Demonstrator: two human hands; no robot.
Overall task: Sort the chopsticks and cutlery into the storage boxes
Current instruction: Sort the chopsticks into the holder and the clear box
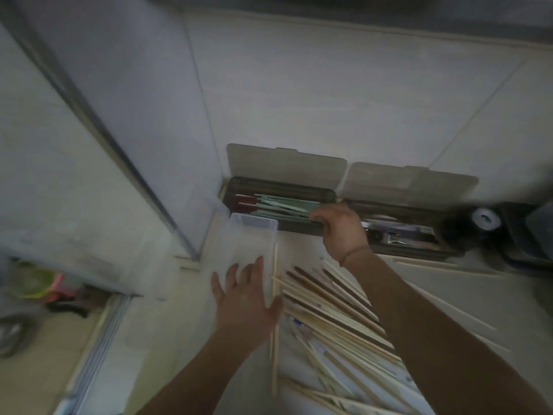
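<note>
Wooden chopsticks [329, 313] are piled loose on the tabletop [449, 283] between our arms, still waiting to be sorted. Our right hand [341, 229] is curled at the near edge of the left storage box [269, 187], which holds green and red sticks, probably dropping some in or steadying it. Cutlery [398, 232] sits in the box just right of that hand. Our left hand [245, 298] is open, fingers spread, over a clear tub [254, 226], holding nothing.

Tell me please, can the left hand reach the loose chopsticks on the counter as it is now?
Probably yes. The left hand hovers open and empty over the clear plastic box, right beside the pile of loose chopsticks. Nothing lies between them; the right hand is farther back at the dark storage box.
</note>
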